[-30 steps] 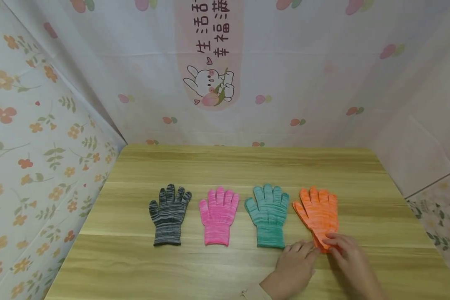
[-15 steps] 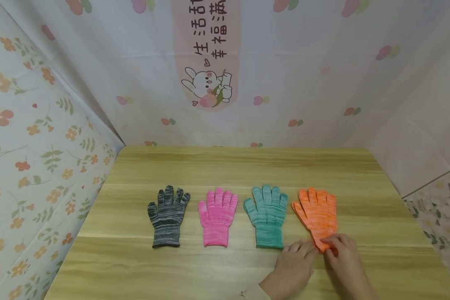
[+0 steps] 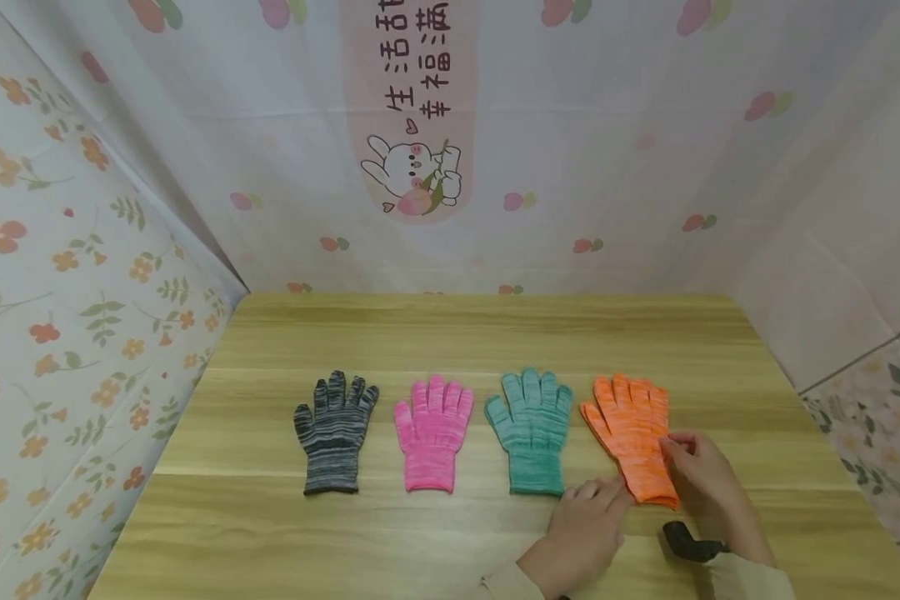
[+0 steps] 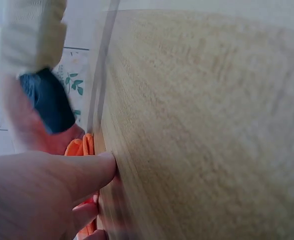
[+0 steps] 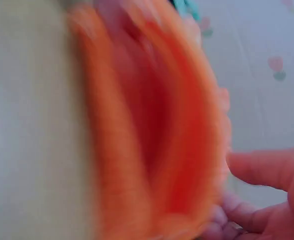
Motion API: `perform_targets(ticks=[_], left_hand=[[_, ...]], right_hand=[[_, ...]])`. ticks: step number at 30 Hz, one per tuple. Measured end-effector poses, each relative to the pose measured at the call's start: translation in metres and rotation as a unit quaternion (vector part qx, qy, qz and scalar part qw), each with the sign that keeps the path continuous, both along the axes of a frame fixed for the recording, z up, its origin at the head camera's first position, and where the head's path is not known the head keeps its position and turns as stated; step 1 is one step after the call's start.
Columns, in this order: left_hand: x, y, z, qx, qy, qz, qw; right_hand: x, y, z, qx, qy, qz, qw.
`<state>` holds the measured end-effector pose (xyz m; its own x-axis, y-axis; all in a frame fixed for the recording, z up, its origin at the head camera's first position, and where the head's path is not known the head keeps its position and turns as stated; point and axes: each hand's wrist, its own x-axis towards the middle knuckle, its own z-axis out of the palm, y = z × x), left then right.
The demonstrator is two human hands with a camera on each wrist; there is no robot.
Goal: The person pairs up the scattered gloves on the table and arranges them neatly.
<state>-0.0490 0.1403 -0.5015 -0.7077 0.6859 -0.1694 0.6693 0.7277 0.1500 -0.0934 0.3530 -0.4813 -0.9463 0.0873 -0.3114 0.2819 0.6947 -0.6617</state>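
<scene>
An orange knitted glove (image 3: 633, 429) lies fingers-away at the right end of a row, its cuff mouth gaping in the right wrist view. My left hand (image 3: 588, 529) rests at the left corner of its cuff, fingers reaching forward to the edge; in the left wrist view the thumb (image 4: 94, 170) is straight, low over the wood. My right hand (image 3: 701, 467) pinches the glove's right edge, above the cuff, between thumb and fingers. To the left lie a teal glove (image 3: 531, 433), a pink glove (image 3: 432, 433) and a dark grey striped glove (image 3: 335, 433), all flat.
The wooden table (image 3: 390, 333) meets a white printed curtain (image 3: 570, 150) at the back. A floral cloth (image 3: 82, 333) hangs on the left. A black wrist strap piece (image 3: 690, 542) shows by my right sleeve (image 3: 750, 575).
My right hand has moved from the orange glove's cuff up to its right edge. The cuff, folded before, now lies spread out. My left hand stays at the cuff's left corner.
</scene>
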Motion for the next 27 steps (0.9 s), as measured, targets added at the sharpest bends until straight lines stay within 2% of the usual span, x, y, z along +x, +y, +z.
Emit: perform_targets(ticks=[3, 6, 17, 24, 27], left_hand=[[0.001, -0.001, -0.001, 0.003, -0.003, -0.002, 1.0], [0.001, -0.002, 0.0, 0.006, 0.0, -0.003, 1.0], [-0.002, -0.003, 0.004, 0.006, -0.019, 0.007, 0.9998], [-0.003, -0.003, 0.005, 0.001, -0.013, 0.002, 0.9999], [-0.003, -0.002, 0.004, 0.003, -0.013, 0.002, 0.9999]], right_hand=[[-0.011, 0.006, 0.003, -0.013, -0.053, -0.022, 0.998], [-0.017, 0.01, 0.005, -0.028, -0.074, -0.035, 0.996], [-0.024, 0.012, 0.007, -0.065, -0.097, -0.072, 0.991], [-0.024, 0.008, 0.006, -0.089, -0.108, -0.105, 0.985], [-0.024, 0.008, 0.006, -0.08, -0.098, -0.106, 0.986]])
